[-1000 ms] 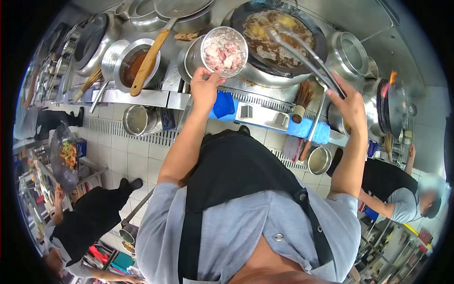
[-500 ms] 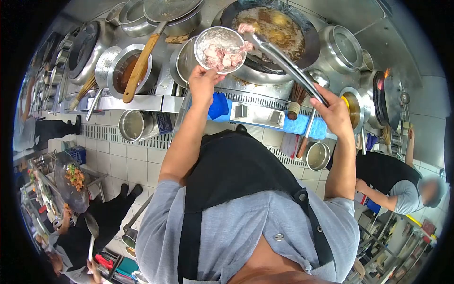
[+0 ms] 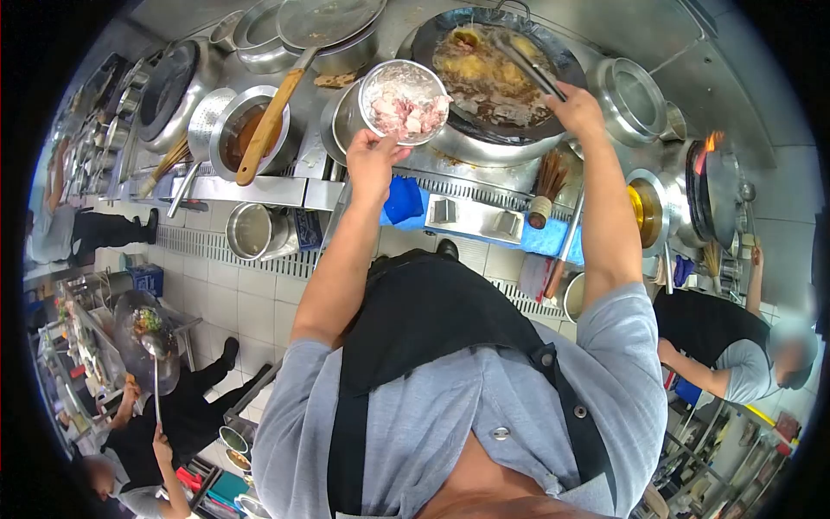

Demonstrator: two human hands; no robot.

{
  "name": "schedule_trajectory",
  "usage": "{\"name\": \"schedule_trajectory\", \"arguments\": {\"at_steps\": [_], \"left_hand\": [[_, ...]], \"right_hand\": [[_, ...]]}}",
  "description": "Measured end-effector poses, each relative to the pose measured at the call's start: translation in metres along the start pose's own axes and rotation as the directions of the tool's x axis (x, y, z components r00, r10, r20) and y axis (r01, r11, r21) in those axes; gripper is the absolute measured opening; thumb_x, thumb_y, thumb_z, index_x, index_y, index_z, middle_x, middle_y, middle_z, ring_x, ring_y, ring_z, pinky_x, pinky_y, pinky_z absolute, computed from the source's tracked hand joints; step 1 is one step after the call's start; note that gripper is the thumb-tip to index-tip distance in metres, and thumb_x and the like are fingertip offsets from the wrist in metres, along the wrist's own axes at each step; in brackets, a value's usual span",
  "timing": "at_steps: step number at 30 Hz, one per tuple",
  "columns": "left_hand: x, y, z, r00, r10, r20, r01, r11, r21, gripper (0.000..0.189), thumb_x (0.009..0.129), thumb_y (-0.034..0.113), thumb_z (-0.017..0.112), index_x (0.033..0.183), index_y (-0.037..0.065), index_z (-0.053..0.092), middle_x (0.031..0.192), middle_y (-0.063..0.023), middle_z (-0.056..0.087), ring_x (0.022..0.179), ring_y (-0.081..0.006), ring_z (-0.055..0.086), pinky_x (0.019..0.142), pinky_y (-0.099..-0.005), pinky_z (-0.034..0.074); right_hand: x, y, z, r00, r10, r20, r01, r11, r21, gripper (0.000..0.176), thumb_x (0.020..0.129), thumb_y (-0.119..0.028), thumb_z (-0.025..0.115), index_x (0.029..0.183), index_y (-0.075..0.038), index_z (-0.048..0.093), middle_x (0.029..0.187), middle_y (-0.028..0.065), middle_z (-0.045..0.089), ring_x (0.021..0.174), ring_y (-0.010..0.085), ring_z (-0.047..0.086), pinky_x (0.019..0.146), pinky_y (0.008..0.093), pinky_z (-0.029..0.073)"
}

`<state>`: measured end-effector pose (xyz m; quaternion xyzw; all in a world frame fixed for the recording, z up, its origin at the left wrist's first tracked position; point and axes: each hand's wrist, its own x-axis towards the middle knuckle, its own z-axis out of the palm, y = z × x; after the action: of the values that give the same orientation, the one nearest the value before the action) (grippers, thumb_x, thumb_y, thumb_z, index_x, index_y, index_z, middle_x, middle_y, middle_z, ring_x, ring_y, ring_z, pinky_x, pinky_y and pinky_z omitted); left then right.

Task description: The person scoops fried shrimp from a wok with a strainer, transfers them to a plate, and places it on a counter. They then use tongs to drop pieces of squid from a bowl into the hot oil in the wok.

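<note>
- wooden-handled strainer (image 3: 278, 114), its handle over a pot of brown sauce (image 3: 226, 121)
- bristle brush (image 3: 547, 186) near a blue cloth (image 3: 555, 242)
- pot of yellow liquid (image 3: 662, 212)
- co-worker (image 3: 713, 333) at right

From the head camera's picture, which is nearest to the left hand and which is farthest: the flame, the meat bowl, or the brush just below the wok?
1. Meat bowl: held in the left hand.
2. Brush: to the right, just below the wok in the picture.
3. Flame: far right, well past the brush.
</note>
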<state>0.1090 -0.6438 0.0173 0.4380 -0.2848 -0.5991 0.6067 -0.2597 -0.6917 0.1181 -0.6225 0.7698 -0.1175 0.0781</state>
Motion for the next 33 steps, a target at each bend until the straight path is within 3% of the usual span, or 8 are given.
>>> {"name": "schedule_trajectory", "arguments": {"at_steps": [4,7,9,12,18,24,31,33], "left_hand": [[0.002,0.011,0.003,0.996,0.089,0.004,-0.089,0.993,0.082,0.021,0.092,0.001,0.069,0.084,0.002,0.05,0.09,-0.0133,0.066,0.073,-0.0198,0.071,0.064,-0.0308,0.063],[0.012,0.016,0.005,0.985,0.17,0.03,-0.172,0.96,0.221,0.022,0.092,0.003,0.07,0.082,0.002,0.05,0.089,-0.0135,0.067,0.072,-0.019,0.072,0.062,-0.0288,0.06],[0.017,0.02,0.012,0.978,0.194,0.074,-0.207,0.937,0.282,0.023,0.092,0.003,0.07,0.081,0.001,0.05,0.087,-0.0133,0.067,0.072,-0.0185,0.072,0.061,-0.0279,0.059],[0.032,0.02,0.03,0.934,0.29,0.209,-0.357,0.779,0.515,0.023,0.088,0.006,0.071,0.077,0.002,0.051,0.072,-0.0129,0.068,0.068,-0.0179,0.073,0.058,-0.0317,0.055],[0.071,0.009,0.05,0.952,0.279,0.128,-0.301,0.764,0.571,0.019,0.086,0.008,0.07,0.079,0.004,0.053,0.067,-0.0137,0.07,0.064,-0.0216,0.075,0.058,-0.0348,0.053],[0.075,0.016,0.06,0.945,0.308,0.115,-0.308,0.707,0.636,0.02,0.086,0.008,0.07,0.078,0.004,0.052,0.067,-0.0133,0.068,0.065,-0.0224,0.075,0.056,-0.035,0.053],[0.053,0.025,0.057,0.946,0.298,0.126,-0.319,0.788,0.527,0.022,0.086,0.002,0.071,0.079,0.0,0.05,0.086,-0.0155,0.068,0.069,-0.0242,0.075,0.056,-0.0313,0.056],[0.047,0.018,0.056,0.953,0.27,0.135,-0.301,0.828,0.474,0.021,0.086,0.001,0.07,0.079,0.0,0.05,0.089,-0.0159,0.068,0.07,-0.0241,0.075,0.057,-0.0304,0.057]], "right_hand": [[-0.039,0.005,-0.038,0.991,-0.113,-0.067,0.121,0.986,0.119,0.059,0.087,-0.044,0.074,0.138,-0.016,0.064,0.118,0.024,0.071,0.113,0.0378,0.067,0.099,0.0418,0.05],[-0.104,-0.02,-0.082,0.99,-0.14,0.026,0.131,0.965,0.226,0.055,0.088,-0.034,0.075,0.138,-0.015,0.064,0.121,0.0239,0.07,0.112,0.0366,0.068,0.097,0.04,0.051],[-0.131,-0.03,-0.095,0.943,-0.323,0.078,0.295,0.922,0.252,0.055,0.087,-0.026,0.076,0.139,-0.015,0.063,0.122,0.0219,0.07,0.11,0.0365,0.068,0.094,0.0404,0.052],[-0.15,-0.046,-0.086,0.939,-0.326,0.106,0.332,0.942,-0.041,0.057,0.085,-0.024,0.075,0.14,-0.017,0.061,0.12,0.0175,0.07,0.107,0.038,0.066,0.092,0.0449,0.052],[-0.167,-0.001,-0.077,0.977,-0.204,0.062,0.204,0.979,-0.003,0.044,0.087,-0.024,0.073,0.131,-0.018,0.069,0.114,0.0183,0.072,0.106,0.0374,0.067,0.092,0.0453,0.053],[-0.147,0.044,-0.036,0.991,-0.086,0.103,0.082,0.996,0.038,0.047,0.086,-0.025,0.074,0.132,-0.017,0.068,0.117,0.02,0.071,0.107,0.0376,0.067,0.093,0.0447,0.053],[-0.162,0.041,-0.061,0.997,0.07,0.022,-0.072,0.994,0.079,0.054,0.086,-0.028,0.077,0.137,-0.015,0.065,0.122,0.0205,0.07,0.108,0.0365,0.069,0.091,0.0423,0.055],[-0.176,0.026,-0.068,0.999,-0.009,-0.039,0.02,0.954,0.3,0.058,0.084,-0.026,0.079,0.138,-0.015,0.064,0.125,0.0191,0.069,0.106,0.0351,0.07,0.089,0.0403,0.055]]}}
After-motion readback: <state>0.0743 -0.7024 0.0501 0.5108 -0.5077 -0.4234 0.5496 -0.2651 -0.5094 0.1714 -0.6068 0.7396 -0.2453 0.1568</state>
